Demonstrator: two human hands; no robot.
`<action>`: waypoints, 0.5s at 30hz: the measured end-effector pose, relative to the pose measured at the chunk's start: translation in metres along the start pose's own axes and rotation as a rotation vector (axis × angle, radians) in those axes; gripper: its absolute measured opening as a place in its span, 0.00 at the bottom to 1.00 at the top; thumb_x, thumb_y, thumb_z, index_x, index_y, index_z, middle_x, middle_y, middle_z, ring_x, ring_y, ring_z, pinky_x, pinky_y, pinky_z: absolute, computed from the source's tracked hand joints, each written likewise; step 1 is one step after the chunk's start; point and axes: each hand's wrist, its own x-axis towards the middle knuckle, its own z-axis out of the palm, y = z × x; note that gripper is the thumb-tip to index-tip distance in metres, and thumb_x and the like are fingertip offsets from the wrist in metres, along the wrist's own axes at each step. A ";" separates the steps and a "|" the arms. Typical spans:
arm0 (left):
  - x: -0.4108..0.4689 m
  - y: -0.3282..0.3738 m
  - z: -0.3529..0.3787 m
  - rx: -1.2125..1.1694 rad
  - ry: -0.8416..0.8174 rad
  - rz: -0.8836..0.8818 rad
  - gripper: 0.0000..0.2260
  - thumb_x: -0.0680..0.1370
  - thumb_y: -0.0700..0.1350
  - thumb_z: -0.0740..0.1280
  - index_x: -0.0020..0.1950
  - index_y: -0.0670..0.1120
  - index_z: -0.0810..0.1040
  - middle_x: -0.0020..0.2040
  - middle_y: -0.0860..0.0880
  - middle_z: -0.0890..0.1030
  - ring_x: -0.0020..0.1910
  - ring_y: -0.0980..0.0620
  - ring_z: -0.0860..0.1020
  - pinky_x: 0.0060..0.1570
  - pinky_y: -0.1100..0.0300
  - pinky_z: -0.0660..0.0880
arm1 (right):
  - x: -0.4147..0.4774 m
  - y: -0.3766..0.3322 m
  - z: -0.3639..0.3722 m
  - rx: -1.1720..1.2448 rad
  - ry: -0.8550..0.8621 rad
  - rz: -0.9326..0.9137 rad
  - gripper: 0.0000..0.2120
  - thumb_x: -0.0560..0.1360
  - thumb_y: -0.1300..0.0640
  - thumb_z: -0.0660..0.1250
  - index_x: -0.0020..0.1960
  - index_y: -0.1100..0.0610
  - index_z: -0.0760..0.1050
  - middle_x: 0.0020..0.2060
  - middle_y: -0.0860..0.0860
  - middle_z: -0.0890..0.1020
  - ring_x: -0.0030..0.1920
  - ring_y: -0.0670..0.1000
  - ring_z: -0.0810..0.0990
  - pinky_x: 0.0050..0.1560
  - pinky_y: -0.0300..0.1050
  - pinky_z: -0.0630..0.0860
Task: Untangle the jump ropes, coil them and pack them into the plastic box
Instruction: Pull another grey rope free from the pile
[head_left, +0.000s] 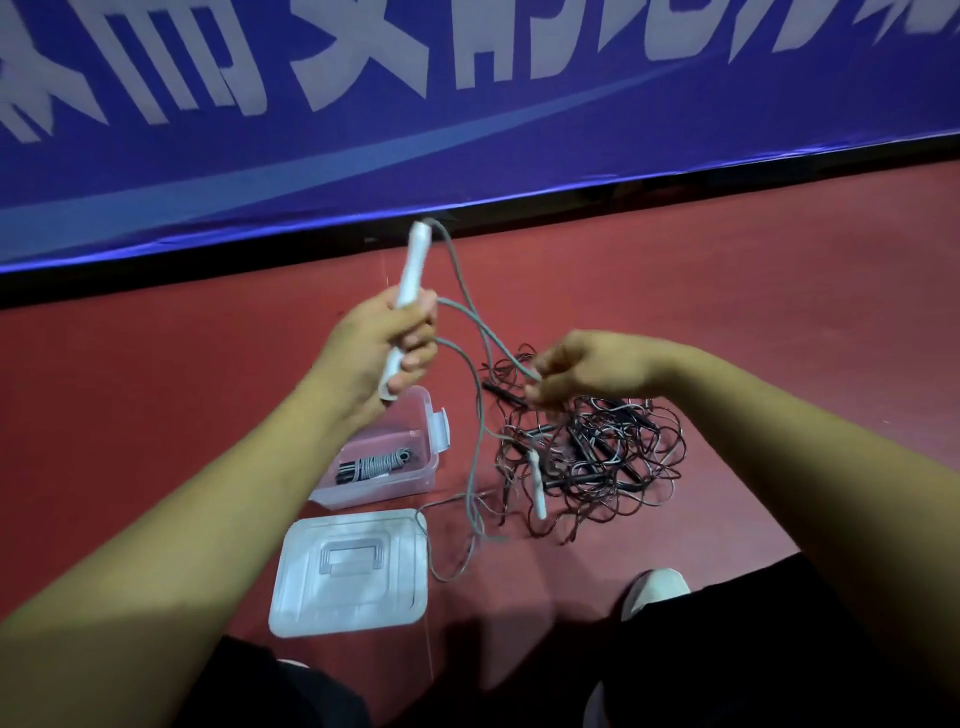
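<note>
My left hand (379, 345) grips a white jump-rope handle (413, 265) upright, with grey cord loops gathered against it. My right hand (582, 371) pinches the same grey cord (475, 405), which trails down to the floor and to a second white handle (536, 486). A tangled heap of dark ropes with black handles (597, 457) lies on the floor under my right hand. The clear plastic box (431, 434) stands below my left hand and holds one coiled grey rope (374, 465).
The box's clear lid (350, 571) lies flat on the red floor in front of the box. A blue banner (467, 114) runs along the back wall. My knees and a white shoe (654, 590) are at the bottom of the view.
</note>
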 end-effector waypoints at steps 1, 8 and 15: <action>0.001 0.006 -0.005 -0.065 0.026 0.023 0.09 0.81 0.40 0.59 0.41 0.45 0.68 0.29 0.52 0.64 0.23 0.57 0.61 0.16 0.68 0.53 | 0.000 0.011 -0.001 -0.094 -0.044 0.096 0.10 0.79 0.59 0.67 0.39 0.55 0.79 0.37 0.54 0.82 0.38 0.48 0.76 0.43 0.40 0.73; 0.001 0.006 -0.022 0.534 0.366 -0.021 0.09 0.81 0.38 0.63 0.60 0.44 0.77 0.42 0.38 0.80 0.18 0.60 0.70 0.16 0.68 0.59 | -0.003 0.020 -0.010 0.048 0.284 0.078 0.14 0.78 0.51 0.68 0.46 0.63 0.82 0.32 0.61 0.80 0.31 0.50 0.73 0.37 0.42 0.68; 0.000 -0.012 0.002 0.515 0.007 0.145 0.08 0.81 0.33 0.62 0.60 0.41 0.71 0.54 0.46 0.83 0.26 0.53 0.75 0.18 0.66 0.62 | -0.007 -0.046 0.010 0.155 0.198 -0.193 0.09 0.79 0.57 0.67 0.49 0.62 0.83 0.27 0.55 0.65 0.24 0.46 0.62 0.26 0.36 0.59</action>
